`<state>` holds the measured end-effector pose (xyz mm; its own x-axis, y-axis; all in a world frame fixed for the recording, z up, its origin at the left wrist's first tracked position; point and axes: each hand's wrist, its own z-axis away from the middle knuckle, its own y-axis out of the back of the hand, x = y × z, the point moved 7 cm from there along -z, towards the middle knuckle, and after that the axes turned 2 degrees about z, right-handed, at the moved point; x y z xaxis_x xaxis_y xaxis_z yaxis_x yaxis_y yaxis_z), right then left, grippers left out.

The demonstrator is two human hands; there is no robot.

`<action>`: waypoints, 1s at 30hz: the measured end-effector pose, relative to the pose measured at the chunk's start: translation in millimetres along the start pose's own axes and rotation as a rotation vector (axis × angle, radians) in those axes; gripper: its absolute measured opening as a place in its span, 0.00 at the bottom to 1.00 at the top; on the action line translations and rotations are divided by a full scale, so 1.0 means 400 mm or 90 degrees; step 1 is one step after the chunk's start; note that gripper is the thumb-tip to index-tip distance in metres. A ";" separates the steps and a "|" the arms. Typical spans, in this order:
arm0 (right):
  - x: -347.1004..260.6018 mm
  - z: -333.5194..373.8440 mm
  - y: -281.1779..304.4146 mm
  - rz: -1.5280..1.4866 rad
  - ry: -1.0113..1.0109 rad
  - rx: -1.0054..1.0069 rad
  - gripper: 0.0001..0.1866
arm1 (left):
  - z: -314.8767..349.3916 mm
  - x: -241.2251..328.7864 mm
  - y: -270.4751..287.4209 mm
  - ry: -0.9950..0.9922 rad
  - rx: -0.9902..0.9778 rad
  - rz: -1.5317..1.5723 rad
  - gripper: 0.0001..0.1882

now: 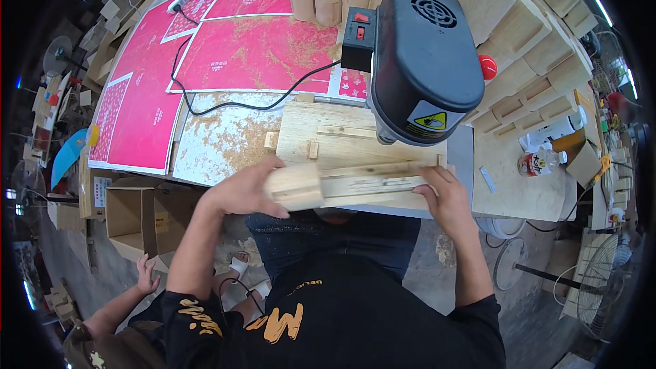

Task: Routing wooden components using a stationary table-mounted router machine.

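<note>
A pale wooden workpiece [294,188], blurred by motion, lies crosswise in front of me. Its left end is a thick rounded block; a lower, grooved stretch runs from there to the right. My left hand [247,190] is wrapped round the block end. At the other end my right hand [444,193] grips with thumb and fingers, hiding the tip. Beneath is a plywood board [294,123] with small wooden strips fixed on it. The dark grey head of a drill press [430,55] stands over the board, its chuck [386,138] just beyond the workpiece.
Shaped wooden blocks [526,34] are stacked behind and right of the machine. Pink printed sheets [239,55] strewn with sawdust cover the left side, crossed by a black cable [239,104]. A plastic bottle [540,162] stands right. Another person's hand [147,275] shows lower left, near a cardboard box [150,215].
</note>
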<state>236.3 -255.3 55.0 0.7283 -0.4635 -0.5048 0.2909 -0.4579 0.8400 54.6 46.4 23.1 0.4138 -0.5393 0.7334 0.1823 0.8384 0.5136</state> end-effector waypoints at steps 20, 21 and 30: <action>0.043 -0.047 -0.045 -0.133 -0.158 0.084 0.14 | -0.134 0.150 -0.254 -0.354 0.399 -0.017 0.53; 0.048 -0.050 -0.044 -0.155 -0.179 0.126 0.15 | -0.162 0.139 -0.254 -0.332 0.441 -0.009 0.57; 0.063 -0.040 -0.098 -0.073 -0.193 0.190 0.23 | -0.233 0.126 -0.229 -0.224 0.460 0.057 0.62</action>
<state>253.0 -237.0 12.5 0.4742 -0.5781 -0.6641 0.1347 -0.6977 0.7036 141.9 -50.0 -28.5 0.0724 -0.5666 0.8208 -0.5091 0.6867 0.5189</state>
